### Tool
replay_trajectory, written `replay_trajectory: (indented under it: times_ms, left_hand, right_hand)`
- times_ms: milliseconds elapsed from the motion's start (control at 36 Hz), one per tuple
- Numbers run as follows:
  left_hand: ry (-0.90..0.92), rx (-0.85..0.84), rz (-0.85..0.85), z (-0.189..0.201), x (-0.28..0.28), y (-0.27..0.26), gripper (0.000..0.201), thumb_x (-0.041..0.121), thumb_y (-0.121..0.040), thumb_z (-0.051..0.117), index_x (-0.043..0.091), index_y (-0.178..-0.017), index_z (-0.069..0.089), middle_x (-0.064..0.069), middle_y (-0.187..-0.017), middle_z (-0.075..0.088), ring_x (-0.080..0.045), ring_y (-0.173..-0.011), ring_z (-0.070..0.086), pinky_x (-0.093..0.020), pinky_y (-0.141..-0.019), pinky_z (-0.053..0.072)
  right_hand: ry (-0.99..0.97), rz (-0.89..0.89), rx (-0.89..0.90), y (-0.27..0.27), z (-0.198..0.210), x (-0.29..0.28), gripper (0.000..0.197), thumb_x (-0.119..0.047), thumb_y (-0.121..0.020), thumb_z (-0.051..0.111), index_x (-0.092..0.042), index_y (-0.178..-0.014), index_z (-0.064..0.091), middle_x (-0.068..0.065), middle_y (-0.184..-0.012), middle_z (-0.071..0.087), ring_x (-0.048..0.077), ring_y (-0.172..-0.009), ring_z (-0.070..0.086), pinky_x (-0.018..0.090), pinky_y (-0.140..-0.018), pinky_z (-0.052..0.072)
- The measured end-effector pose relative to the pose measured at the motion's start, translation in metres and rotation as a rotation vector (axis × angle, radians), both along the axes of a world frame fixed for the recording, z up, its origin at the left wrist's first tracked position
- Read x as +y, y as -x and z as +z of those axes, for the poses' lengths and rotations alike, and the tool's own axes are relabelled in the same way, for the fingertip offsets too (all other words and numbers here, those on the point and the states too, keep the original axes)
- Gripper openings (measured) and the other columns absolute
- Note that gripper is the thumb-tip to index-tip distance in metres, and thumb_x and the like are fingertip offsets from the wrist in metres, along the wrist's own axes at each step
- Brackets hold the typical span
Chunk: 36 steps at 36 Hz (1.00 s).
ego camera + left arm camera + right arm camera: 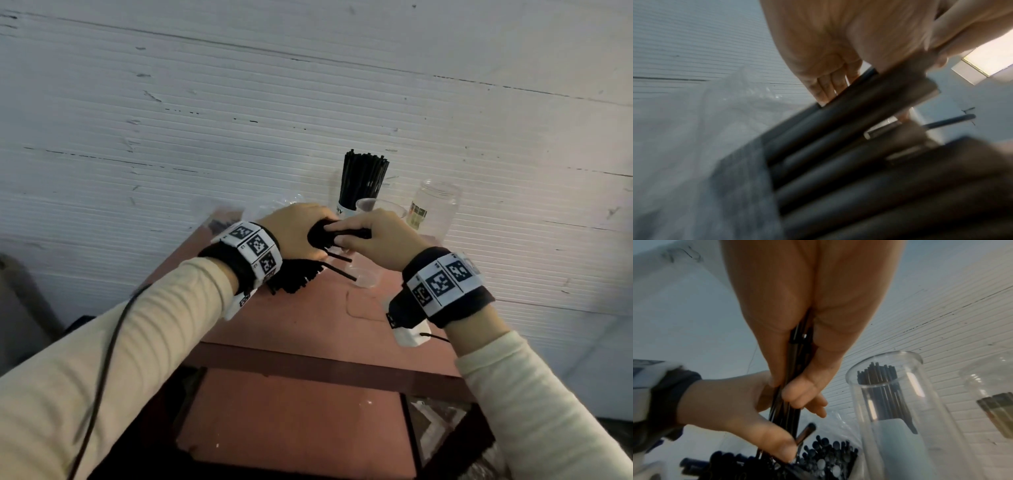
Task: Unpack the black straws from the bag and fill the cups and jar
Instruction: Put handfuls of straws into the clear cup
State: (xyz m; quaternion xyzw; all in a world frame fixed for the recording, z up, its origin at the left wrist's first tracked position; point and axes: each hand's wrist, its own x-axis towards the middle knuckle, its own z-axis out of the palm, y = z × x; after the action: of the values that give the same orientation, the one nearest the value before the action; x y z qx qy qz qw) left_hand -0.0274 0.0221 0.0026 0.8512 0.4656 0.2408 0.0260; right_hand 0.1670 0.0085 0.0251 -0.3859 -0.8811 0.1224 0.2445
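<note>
Together, left hand, right hand gripping straws, jar near.

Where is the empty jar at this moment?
In the head view the jar stands at the table's far right edge by the wall, right of the cup of straws and beyond the right hand.

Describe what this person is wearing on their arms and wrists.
Both arms have ribbed cream sleeves. Each wrist carries a black band wrapped with a white strip of square black-and-white markers, on the left wrist and right wrist. A thin black cable runs along the left sleeve. The left hand and right hand are bare.
</note>
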Motion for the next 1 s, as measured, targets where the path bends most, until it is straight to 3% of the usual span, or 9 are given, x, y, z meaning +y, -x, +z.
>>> replay_trajectory:
  times_ms: [139,222,306,361,528,667,778,861,1000]
  left_hand:
    - [0.026,-0.028,0.024,-0.006,0.004,-0.012,0.027,0.024,-0.076,0.074,0.027,-0.1,0.062,0.01,-0.085,0.063,-0.012,-0.077,0.06,-0.019,-0.066,0.044]
    - [0.066,-0.038,0.085,-0.008,0.006,-0.014,0.016,0.024,-0.078,0.069,0.026,-0.091,0.059,0.004,-0.08,0.064,-0.018,-0.073,0.062,-0.024,-0.064,0.043]
    - [0.092,0.016,0.111,-0.006,0.007,-0.013,0.004,0.021,-0.082,0.064,0.018,-0.082,0.061,0.0,-0.078,0.065,-0.02,-0.075,0.062,-0.029,-0.068,0.046]
    - [0.096,0.056,0.13,-0.005,0.007,-0.011,0.011,0.017,-0.086,0.059,0.008,-0.08,0.061,-0.007,-0.08,0.064,-0.025,-0.076,0.059,-0.034,-0.071,0.045]
    - [0.1,0.022,0.126,-0.003,0.006,-0.003,0.01,0.018,-0.095,0.054,0.011,-0.092,0.059,-0.004,-0.084,0.062,-0.023,-0.08,0.057,-0.029,-0.069,0.036]
    - [0.095,-0.064,0.171,-0.001,0.006,0.002,0.015,0.027,-0.098,0.054,0.013,-0.099,0.058,0.002,-0.082,0.06,-0.017,-0.077,0.054,-0.027,-0.065,0.034]
    - [0.1,-0.128,0.16,0.001,0.004,0.004,0.016,0.031,-0.097,0.056,0.022,-0.085,0.052,0.014,-0.07,0.051,-0.006,-0.068,0.048,-0.014,-0.061,0.033]
    - [0.122,-0.129,0.159,0.001,0.001,0.004,0.016,0.031,-0.097,0.057,0.021,-0.085,0.053,0.011,-0.07,0.054,-0.014,-0.073,0.053,-0.015,-0.063,0.035]
    - [0.129,-0.142,0.161,0.0,0.0,0.005,0.024,0.032,-0.096,0.058,0.008,-0.095,0.063,-0.002,-0.081,0.064,-0.021,-0.08,0.059,-0.022,-0.067,0.04]
  right_hand:
    - [0.05,0.025,0.022,-0.009,-0.006,-0.003,0.028,-0.02,-0.093,0.062,-0.026,-0.12,0.067,-0.021,-0.077,0.062,0.0,-0.072,0.061,0.012,-0.071,0.046]
    - [0.067,0.045,0.078,-0.013,-0.01,-0.004,0.03,-0.022,-0.092,0.063,-0.028,-0.122,0.065,-0.017,-0.089,0.065,-0.006,-0.073,0.058,0.008,-0.071,0.043]
    - [0.084,0.049,0.145,-0.018,-0.01,-0.004,0.043,-0.027,-0.089,0.067,-0.034,-0.131,0.056,-0.024,-0.106,0.061,-0.013,-0.091,0.057,0.006,-0.086,0.041]
    - [0.124,0.027,0.205,-0.022,-0.012,-0.003,0.059,-0.032,-0.085,0.071,-0.039,-0.138,0.045,-0.018,-0.117,0.059,-0.006,-0.104,0.058,0.015,-0.096,0.044]
    - [0.187,-0.074,0.335,-0.023,-0.016,-0.003,0.061,-0.033,-0.077,0.078,-0.017,-0.129,0.05,-0.014,-0.109,0.059,0.01,-0.094,0.065,0.031,-0.089,0.054]
    - [0.207,-0.17,0.091,-0.017,-0.02,-0.005,0.041,-0.04,-0.084,0.07,-0.016,-0.116,0.06,-0.009,-0.1,0.064,0.002,-0.086,0.06,0.013,-0.073,0.045]
    - [0.259,-0.171,-0.155,-0.002,-0.028,-0.002,0.055,-0.041,-0.091,0.061,-0.014,-0.137,0.048,0.002,-0.128,0.059,0.017,-0.113,0.057,0.026,-0.095,0.044]
    - [0.285,-0.185,-0.324,0.01,-0.032,0.0,0.056,-0.038,-0.093,0.059,-0.012,-0.141,0.044,0.006,-0.134,0.055,0.021,-0.12,0.053,0.026,-0.095,0.039]
    - [0.22,-0.221,-0.222,0.019,-0.031,0.005,0.017,-0.016,-0.094,0.056,-0.006,-0.101,0.067,0.008,-0.099,0.071,0.019,-0.087,0.064,0.029,-0.083,0.051]
